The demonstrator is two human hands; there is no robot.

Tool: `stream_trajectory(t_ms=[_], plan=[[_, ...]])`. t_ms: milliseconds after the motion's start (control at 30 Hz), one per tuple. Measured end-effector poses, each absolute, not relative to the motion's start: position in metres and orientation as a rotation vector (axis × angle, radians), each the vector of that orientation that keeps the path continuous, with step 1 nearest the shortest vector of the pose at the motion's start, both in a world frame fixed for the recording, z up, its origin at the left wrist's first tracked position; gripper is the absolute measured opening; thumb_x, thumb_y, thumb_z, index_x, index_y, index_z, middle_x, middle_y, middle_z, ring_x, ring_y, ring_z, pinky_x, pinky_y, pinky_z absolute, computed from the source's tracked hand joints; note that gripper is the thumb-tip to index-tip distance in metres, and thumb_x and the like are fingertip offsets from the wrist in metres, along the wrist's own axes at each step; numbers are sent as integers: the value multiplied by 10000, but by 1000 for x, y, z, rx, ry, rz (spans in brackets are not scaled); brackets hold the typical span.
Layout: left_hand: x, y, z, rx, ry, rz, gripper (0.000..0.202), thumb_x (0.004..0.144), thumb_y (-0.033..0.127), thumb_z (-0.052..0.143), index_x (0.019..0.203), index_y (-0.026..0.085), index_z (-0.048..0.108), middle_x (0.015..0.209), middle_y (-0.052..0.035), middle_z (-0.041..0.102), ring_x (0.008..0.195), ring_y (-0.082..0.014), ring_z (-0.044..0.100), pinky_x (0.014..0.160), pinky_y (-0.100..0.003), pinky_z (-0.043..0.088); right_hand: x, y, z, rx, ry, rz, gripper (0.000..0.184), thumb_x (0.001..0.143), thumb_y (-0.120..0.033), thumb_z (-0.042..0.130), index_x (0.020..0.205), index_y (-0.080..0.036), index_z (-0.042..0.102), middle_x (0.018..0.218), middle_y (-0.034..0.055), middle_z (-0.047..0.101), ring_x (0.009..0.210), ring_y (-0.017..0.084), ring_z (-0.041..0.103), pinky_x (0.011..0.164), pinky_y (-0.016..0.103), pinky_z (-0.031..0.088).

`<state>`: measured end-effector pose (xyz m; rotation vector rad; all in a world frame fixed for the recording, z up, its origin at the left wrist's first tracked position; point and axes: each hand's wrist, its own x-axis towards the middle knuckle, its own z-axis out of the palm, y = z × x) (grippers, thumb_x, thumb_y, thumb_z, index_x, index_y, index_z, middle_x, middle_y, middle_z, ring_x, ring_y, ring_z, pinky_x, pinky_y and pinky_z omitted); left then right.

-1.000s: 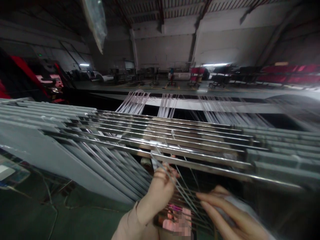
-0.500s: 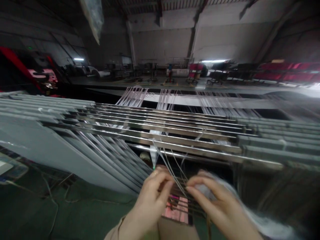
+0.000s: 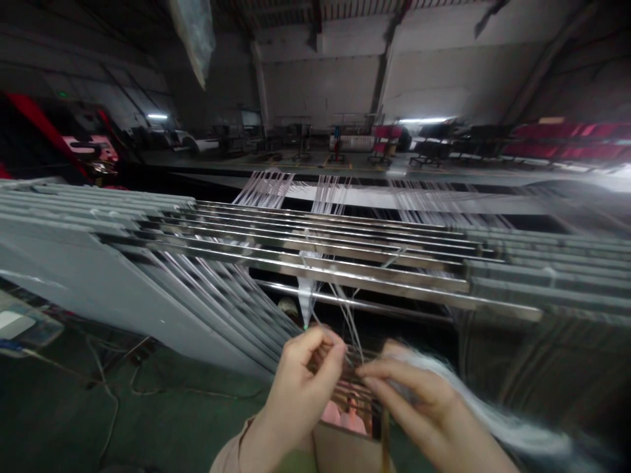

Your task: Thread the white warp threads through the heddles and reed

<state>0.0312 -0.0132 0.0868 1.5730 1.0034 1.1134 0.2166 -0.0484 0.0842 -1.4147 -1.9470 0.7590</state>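
My left hand (image 3: 300, 387) is closed in a pinch on thin white threads (image 3: 345, 318) that run down from the steel bars of a loom frame (image 3: 345, 269). Close beside it, my right hand (image 3: 419, 404) is also pinched on threads, its fingertips nearly touching the left ones. A loose white bundle of yarn (image 3: 497, 420) trails over the right wrist. Under both hands lies a phone screen (image 3: 350, 410) showing a picture. Grey heddle sheets (image 3: 98, 263) hang at the left.
More white warp threads (image 3: 325, 194) stretch away behind the bars. Grey heddle packs (image 3: 547, 276) fill the right side. Cables lie on the green floor (image 3: 98, 407) at lower left. Red machinery (image 3: 59, 144) and distant carts stand in the dim hall.
Both hands have come together from apart, and the right hand moved left and up to meet the left at the threads. The view shifted slightly.
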Motion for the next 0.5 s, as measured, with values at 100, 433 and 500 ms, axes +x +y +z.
stream_trajectory(t_ms=[100, 433, 500], plan=[[29, -22, 88, 1744, 876, 1144, 162, 858, 169, 508, 773, 172, 646, 746, -14, 590, 732, -142, 577, 683, -235, 435, 222, -43, 90, -1455, -1959, 758, 196, 929, -369, 539, 996, -327, 718, 985, -18, 735, 1032, 184, 662, 946, 301, 502], [30, -2, 55, 1564, 1038, 1045, 327, 866, 170, 375, 1070, 139, 628, 845, -80, 683, 753, -191, 664, 700, -300, 530, 224, -52, 77, -1127, -1778, 272, 127, 881, -191, 613, 951, -296, 628, 804, -43, 665, 753, 101, 666, 699, 142, 537], [30, 13, 49, 1750, 1194, 1075, 391, 867, 160, 387, 1188, 133, 608, 1084, -147, 687, 976, -247, 669, 858, -365, 520, 228, -58, 72, -1029, -1844, 204, 312, 898, -116, 532, 1117, -321, 618, 755, -37, 643, 706, 98, 667, 674, 142, 553]])
